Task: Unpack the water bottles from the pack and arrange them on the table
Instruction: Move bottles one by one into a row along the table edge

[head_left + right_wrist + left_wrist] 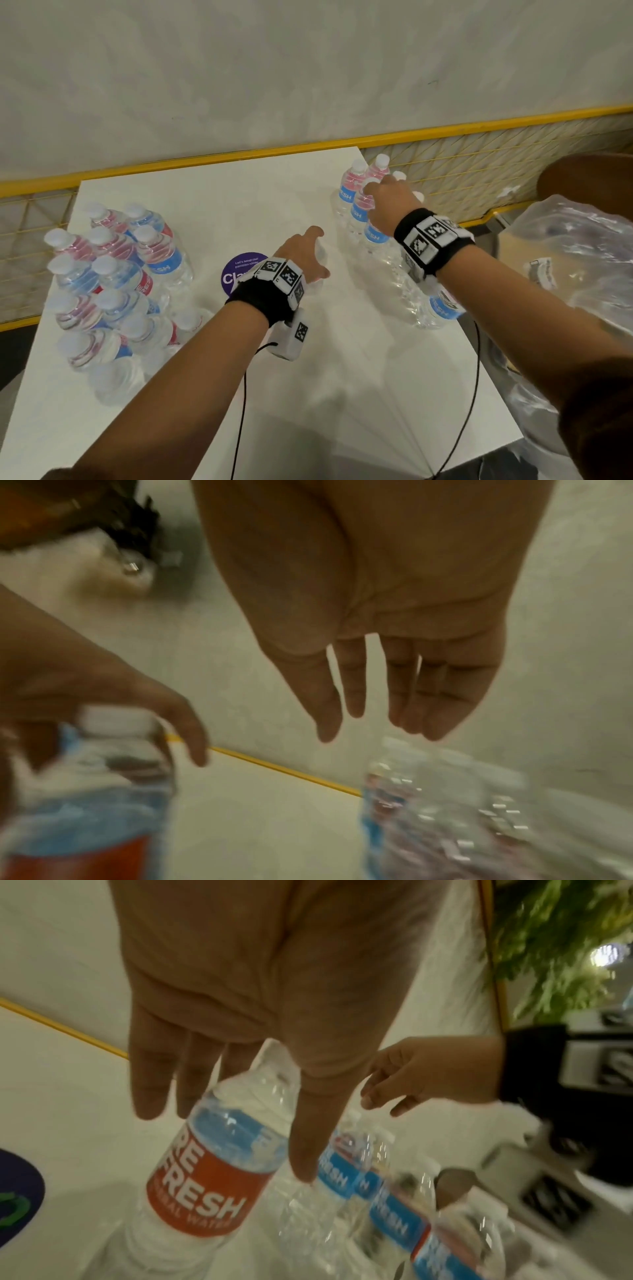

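My left hand grips the top of a clear water bottle with a red and blue label. The bottle stands on the white table near its middle, and its cap is hidden under the palm. My right hand hovers over the caps of a bottle group at the table's right side. Its fingers hang straight and hold nothing. Another group of upright bottles fills the table's left side.
Crumpled clear plastic wrap lies off the table's right edge. A round purple sticker marks the table beside my left wrist. A yellow mesh railing and a pale wall run behind the table.
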A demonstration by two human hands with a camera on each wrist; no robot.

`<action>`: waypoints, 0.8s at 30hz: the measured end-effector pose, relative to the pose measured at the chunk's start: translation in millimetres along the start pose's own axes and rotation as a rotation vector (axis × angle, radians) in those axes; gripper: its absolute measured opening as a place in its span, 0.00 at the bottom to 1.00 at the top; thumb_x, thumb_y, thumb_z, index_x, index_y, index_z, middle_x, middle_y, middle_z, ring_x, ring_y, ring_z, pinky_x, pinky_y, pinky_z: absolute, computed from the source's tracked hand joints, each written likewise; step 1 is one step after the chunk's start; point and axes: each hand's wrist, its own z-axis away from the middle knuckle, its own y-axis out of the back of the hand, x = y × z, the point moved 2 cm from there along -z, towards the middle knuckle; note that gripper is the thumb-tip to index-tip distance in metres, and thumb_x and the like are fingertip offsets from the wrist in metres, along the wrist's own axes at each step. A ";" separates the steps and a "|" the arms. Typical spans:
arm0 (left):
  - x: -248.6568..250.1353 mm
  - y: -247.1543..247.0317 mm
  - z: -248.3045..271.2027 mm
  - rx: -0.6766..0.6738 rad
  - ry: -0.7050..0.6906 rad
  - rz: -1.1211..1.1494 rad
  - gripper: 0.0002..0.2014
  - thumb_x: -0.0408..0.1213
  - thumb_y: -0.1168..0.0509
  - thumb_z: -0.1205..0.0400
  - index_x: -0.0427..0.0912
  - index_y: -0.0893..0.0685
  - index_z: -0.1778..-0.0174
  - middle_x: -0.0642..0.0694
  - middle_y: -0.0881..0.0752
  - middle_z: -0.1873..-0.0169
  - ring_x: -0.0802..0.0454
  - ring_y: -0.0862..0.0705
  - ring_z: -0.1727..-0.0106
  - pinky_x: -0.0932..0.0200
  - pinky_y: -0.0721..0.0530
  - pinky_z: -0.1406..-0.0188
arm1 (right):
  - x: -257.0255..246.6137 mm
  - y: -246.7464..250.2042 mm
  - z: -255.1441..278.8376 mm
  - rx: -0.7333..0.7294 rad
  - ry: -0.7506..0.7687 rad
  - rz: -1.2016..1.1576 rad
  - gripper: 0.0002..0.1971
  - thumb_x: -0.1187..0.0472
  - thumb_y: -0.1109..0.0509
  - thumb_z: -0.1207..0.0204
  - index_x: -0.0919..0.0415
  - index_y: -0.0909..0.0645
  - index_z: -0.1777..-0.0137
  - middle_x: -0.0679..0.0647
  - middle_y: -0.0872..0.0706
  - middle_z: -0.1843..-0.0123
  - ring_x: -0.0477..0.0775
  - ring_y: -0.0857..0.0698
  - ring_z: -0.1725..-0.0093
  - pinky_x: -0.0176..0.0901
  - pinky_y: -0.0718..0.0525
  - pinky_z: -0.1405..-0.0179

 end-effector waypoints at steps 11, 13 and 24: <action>-105.4 45.8 58.2 -0.033 0.353 -0.201 0.31 0.31 0.28 0.27 0.42 0.28 0.28 0.42 0.23 0.32 0.44 0.23 0.32 0.52 0.22 0.37 | -85.5 -39.5 46.7 -0.151 0.260 -0.336 0.26 0.48 0.33 0.22 0.55 0.29 0.26 0.60 0.27 0.35 0.62 0.21 0.39 0.45 0.25 0.42; -115.3 45.1 65.1 -0.073 0.386 -0.203 0.32 0.31 0.27 0.27 0.42 0.28 0.27 0.43 0.25 0.29 0.45 0.24 0.30 0.55 0.25 0.36 | -83.4 -38.6 42.7 -0.140 0.236 -0.294 0.21 0.52 0.33 0.21 0.59 0.25 0.30 0.62 0.26 0.37 0.64 0.22 0.38 0.46 0.25 0.42; -113.1 36.6 64.7 -0.204 0.366 -0.156 0.30 0.34 0.21 0.33 0.46 0.19 0.34 0.48 0.18 0.37 0.49 0.19 0.39 0.60 0.24 0.47 | -21.3 -24.9 53.9 -0.125 0.011 -0.192 0.17 0.58 0.32 0.22 0.64 0.21 0.36 0.62 0.20 0.35 0.61 0.22 0.35 0.46 0.23 0.40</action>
